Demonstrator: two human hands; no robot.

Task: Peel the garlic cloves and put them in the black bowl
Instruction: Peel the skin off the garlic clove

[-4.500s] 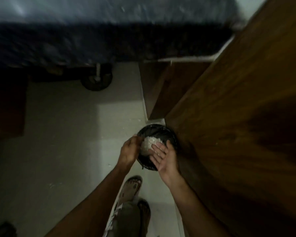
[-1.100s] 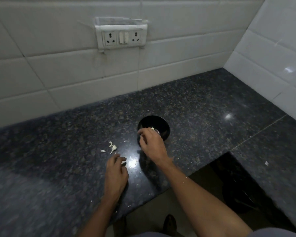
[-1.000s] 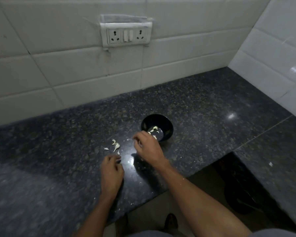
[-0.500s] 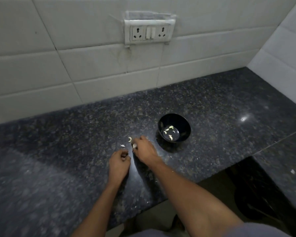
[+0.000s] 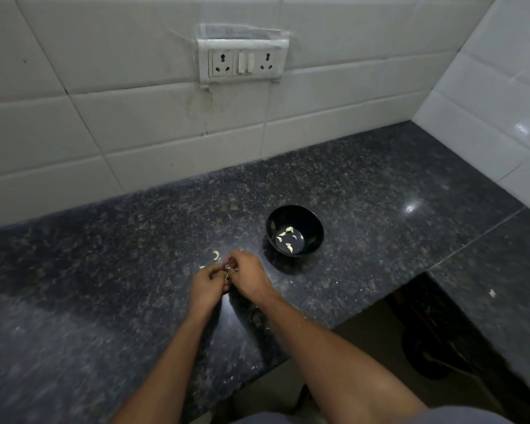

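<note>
- The left hand [image 5: 207, 284] and right hand [image 5: 248, 275] meet fingertip to fingertip just above the bench [image 5: 104, 270]; both grips are curled tight round one small garlic clove [image 5: 228, 267], of which only a pale sliver shows between the fingers
- By its look the clove is tiny, light and firm; its papery skin will likely tear rather than slide, so the best hold is a pinch on the body with one hand while the other nails the skin at the tip; once bare it may turn slippery and could pop out
- Another unpeeled clove [image 5: 216, 255] lies on the bench just beyond the hands; a skin scrap [image 5: 201, 266] sits beside them
- The black bowl [image 5: 295, 230] stands near, to the right, holding a few peeled cloves [image 5: 289, 247]
</note>
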